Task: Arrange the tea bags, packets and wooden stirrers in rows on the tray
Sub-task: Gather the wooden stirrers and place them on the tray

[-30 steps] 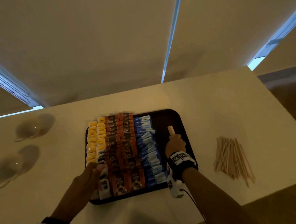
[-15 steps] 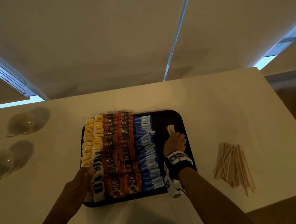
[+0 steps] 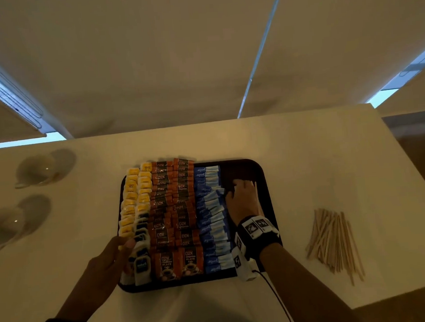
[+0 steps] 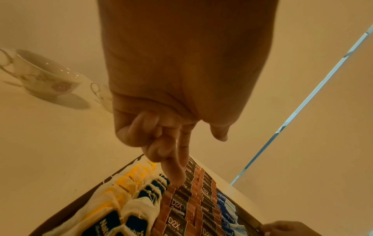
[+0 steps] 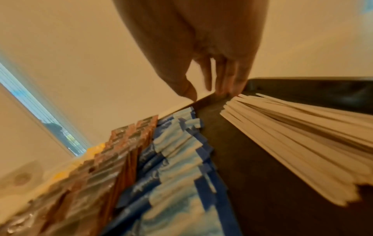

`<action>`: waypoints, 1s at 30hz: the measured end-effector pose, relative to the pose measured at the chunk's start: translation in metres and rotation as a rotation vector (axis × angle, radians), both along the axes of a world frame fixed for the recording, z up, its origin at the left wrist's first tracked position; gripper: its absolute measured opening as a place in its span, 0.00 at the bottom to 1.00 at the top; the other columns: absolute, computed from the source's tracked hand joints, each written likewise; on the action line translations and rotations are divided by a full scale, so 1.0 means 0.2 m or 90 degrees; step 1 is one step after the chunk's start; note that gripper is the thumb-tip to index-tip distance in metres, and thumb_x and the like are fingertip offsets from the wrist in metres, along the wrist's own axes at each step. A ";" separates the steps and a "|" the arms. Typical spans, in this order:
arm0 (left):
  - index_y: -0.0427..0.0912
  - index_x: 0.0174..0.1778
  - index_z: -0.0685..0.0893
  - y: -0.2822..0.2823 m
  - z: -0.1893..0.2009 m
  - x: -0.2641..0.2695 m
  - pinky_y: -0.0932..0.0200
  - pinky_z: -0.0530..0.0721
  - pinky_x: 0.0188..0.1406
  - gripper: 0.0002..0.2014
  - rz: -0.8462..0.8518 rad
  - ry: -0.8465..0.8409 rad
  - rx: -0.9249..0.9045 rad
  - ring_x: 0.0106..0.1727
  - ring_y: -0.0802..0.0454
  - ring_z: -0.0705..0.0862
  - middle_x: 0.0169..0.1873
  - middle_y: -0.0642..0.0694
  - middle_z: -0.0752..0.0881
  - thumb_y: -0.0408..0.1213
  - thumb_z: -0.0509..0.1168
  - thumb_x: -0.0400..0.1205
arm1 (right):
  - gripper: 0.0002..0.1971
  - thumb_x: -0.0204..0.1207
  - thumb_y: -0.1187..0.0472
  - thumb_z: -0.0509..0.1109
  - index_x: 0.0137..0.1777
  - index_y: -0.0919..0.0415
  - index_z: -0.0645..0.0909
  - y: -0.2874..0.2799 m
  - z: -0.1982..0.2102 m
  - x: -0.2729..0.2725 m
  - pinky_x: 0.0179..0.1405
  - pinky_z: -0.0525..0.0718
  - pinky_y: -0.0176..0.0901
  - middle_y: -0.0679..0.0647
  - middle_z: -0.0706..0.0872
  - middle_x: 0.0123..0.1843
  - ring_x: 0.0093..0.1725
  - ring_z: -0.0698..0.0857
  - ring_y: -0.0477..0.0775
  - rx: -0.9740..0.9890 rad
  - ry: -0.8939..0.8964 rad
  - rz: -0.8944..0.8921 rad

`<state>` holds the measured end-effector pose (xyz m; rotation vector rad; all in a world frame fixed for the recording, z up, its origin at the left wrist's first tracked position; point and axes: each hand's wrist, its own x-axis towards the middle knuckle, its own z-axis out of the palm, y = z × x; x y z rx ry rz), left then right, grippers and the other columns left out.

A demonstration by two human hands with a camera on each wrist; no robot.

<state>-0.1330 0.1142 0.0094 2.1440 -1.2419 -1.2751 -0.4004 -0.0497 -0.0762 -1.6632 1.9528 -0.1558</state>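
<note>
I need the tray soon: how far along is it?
Done: tea bags, coffee packets and blue packets stand in rows on the tray. In hand: right hand setting down stirrers. Left: the stirrer pile on the table.

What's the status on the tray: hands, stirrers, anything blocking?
Left hand at the tea bags, forefinger out. Right hand flat over stirrers on the tray. Spare stirrers wait on the table. Nothing blocking.

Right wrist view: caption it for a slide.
Right hand lays wooden stirrers on the tray beside blue sweetener packets.
</note>
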 end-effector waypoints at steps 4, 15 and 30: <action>0.50 0.49 0.76 0.02 0.02 0.00 0.61 0.74 0.27 0.13 0.007 0.005 -0.007 0.21 0.61 0.79 0.28 0.44 0.86 0.52 0.51 0.82 | 0.17 0.79 0.63 0.63 0.67 0.52 0.78 -0.01 -0.02 0.04 0.65 0.74 0.51 0.58 0.69 0.72 0.65 0.73 0.64 -0.030 -0.082 0.140; 0.51 0.47 0.78 0.06 0.01 0.03 0.59 0.78 0.33 0.18 0.021 -0.003 -0.029 0.31 0.51 0.84 0.29 0.44 0.86 0.57 0.50 0.76 | 0.15 0.81 0.59 0.62 0.66 0.53 0.79 0.04 -0.03 0.05 0.66 0.68 0.50 0.58 0.65 0.76 0.72 0.66 0.63 0.006 -0.019 0.185; 0.53 0.47 0.77 0.05 -0.04 0.02 0.60 0.77 0.33 0.11 0.027 -0.008 -0.022 0.31 0.53 0.84 0.28 0.45 0.87 0.52 0.53 0.81 | 0.28 0.77 0.72 0.63 0.77 0.64 0.61 -0.01 -0.03 0.14 0.66 0.78 0.55 0.64 0.76 0.68 0.67 0.78 0.62 0.081 -0.316 -0.056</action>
